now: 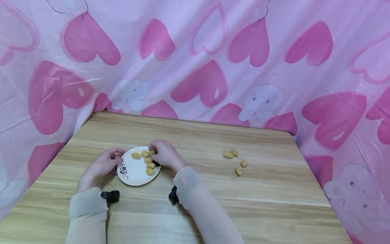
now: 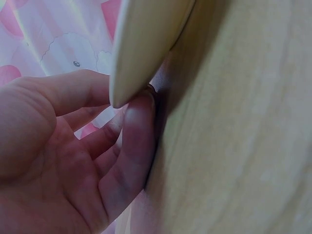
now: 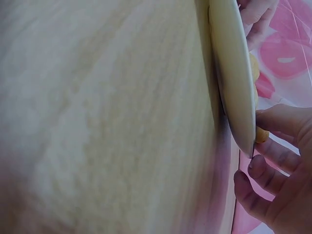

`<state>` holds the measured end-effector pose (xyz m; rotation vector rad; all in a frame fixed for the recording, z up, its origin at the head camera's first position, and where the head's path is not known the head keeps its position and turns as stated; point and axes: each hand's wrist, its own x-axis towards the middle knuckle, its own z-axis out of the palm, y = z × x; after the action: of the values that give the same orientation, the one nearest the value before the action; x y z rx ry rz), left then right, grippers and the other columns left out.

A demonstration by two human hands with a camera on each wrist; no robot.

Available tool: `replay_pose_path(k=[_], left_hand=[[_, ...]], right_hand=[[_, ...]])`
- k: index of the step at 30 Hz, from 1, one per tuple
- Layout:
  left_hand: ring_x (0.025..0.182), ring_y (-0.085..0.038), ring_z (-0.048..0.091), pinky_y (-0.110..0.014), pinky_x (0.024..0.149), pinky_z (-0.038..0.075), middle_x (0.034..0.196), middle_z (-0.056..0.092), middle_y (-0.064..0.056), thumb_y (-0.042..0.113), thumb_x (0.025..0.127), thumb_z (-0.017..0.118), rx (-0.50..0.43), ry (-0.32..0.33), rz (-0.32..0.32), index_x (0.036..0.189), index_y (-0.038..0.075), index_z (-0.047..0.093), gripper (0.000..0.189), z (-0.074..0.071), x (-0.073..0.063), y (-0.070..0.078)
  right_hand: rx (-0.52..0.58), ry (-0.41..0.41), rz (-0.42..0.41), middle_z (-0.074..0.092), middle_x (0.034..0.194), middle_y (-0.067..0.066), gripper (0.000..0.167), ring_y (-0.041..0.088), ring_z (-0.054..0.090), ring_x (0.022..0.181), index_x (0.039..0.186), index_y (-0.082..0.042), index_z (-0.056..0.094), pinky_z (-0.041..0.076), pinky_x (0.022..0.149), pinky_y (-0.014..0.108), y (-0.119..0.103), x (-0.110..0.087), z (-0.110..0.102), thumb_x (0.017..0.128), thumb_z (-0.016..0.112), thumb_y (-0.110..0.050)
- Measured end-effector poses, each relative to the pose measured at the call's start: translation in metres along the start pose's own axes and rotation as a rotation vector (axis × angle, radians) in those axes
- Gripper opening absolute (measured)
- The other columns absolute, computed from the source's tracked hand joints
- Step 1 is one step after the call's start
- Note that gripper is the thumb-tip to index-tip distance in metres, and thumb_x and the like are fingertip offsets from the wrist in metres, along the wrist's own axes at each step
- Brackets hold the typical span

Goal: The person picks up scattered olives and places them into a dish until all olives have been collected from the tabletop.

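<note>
A white plate (image 1: 135, 174) with a dark floral print stands on the wooden table, left of centre. Several small tan potatoes (image 1: 148, 160) lie on it, mostly toward its right side. My left hand (image 1: 103, 164) grips the plate's left rim; in the left wrist view the thumb is at the rim and a curled finger is underneath. Over the far right rim, my right hand (image 1: 166, 154) pinches one small potato (image 3: 262, 135) between thumb and forefinger, low against the plate. The other right fingers stay outside the rim in the right wrist view.
To the right, several more small potatoes (image 1: 236, 159) lie loose on the wooden table (image 1: 262, 203). A pink heart-patterned cloth (image 1: 195, 61) hangs behind the table and along its sides. Black wrist devices (image 1: 111, 196) sit at both cuffs.
</note>
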<state>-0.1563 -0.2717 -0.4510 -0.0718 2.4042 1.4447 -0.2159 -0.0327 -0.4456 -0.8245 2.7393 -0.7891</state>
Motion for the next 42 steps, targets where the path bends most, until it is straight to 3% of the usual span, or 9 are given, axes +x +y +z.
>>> replay_pose_path(k=[15,19,22,26,28,34,42], left_hand=[[0.08,-0.023,0.057,-0.035,0.066,0.053,0.098,0.054,-0.016,0.004,0.097,0.048,-0.013,-0.011,-0.006,0.137,-0.005,0.042,0.041,-0.001,0.003,-0.002],[0.078,-0.023,0.057,-0.035,0.064,0.052,0.097,0.055,-0.016,0.003,0.096,0.049,-0.006,-0.013,0.0,0.136,-0.005,0.042,0.041,-0.002,0.002,-0.002],[0.078,-0.023,0.057,-0.035,0.064,0.052,0.097,0.055,-0.016,0.004,0.096,0.049,-0.001,-0.014,0.001,0.136,-0.005,0.042,0.042,-0.002,0.002,-0.002],[0.078,-0.023,0.058,-0.035,0.064,0.053,0.096,0.056,-0.016,0.003,0.096,0.049,0.01,-0.013,0.013,0.136,-0.006,0.043,0.042,0.0,0.002,-0.001],[0.078,-0.022,0.058,-0.035,0.064,0.053,0.095,0.056,-0.015,0.003,0.095,0.048,0.019,-0.013,0.019,0.135,-0.006,0.043,0.041,0.0,0.002,-0.001],[0.079,-0.023,0.058,-0.035,0.065,0.054,0.096,0.056,-0.015,0.004,0.096,0.048,0.032,-0.016,0.013,0.136,-0.006,0.043,0.042,0.001,0.002,0.0],[0.082,-0.024,0.057,-0.035,0.068,0.053,0.099,0.054,-0.016,0.005,0.097,0.048,0.017,-0.026,-0.018,0.138,-0.005,0.041,0.042,-0.001,-0.001,0.002]], right_hand=[[0.092,-0.008,-0.003,0.059,0.115,0.001,0.02,0.012,0.055,0.102,0.112,-0.015,0.065,0.045,0.09,0.026,-0.002,-0.013,-0.014,0.094,0.065,-0.022],[0.156,-0.009,-0.017,0.061,0.111,0.0,0.022,0.011,0.056,0.095,0.115,-0.012,0.064,0.046,0.082,0.025,0.0,-0.025,-0.025,0.095,0.063,-0.022],[0.198,0.013,-0.028,0.062,0.1,-0.002,0.014,0.01,0.057,0.084,0.107,-0.014,0.064,0.048,0.071,0.024,0.003,-0.037,-0.035,0.096,0.062,-0.023],[0.247,0.049,-0.02,0.061,0.087,-0.003,0.006,0.011,0.058,0.073,0.094,-0.018,0.06,0.049,0.062,0.026,0.012,-0.056,-0.049,0.096,0.063,-0.023],[0.264,0.073,-0.013,0.061,0.086,-0.003,0.008,0.012,0.059,0.074,0.092,-0.018,0.059,0.05,0.064,0.027,0.018,-0.066,-0.057,0.095,0.064,-0.024],[0.3,0.2,0.082,0.063,0.091,-0.004,0.009,0.017,0.061,0.086,0.093,-0.017,0.061,0.051,0.07,0.032,0.046,-0.099,-0.083,0.095,0.063,-0.026],[0.392,0.363,0.24,0.064,0.096,0.002,0.011,0.019,0.061,0.089,0.099,-0.014,0.063,0.05,0.071,0.036,0.094,-0.148,-0.112,0.095,0.065,-0.025]])
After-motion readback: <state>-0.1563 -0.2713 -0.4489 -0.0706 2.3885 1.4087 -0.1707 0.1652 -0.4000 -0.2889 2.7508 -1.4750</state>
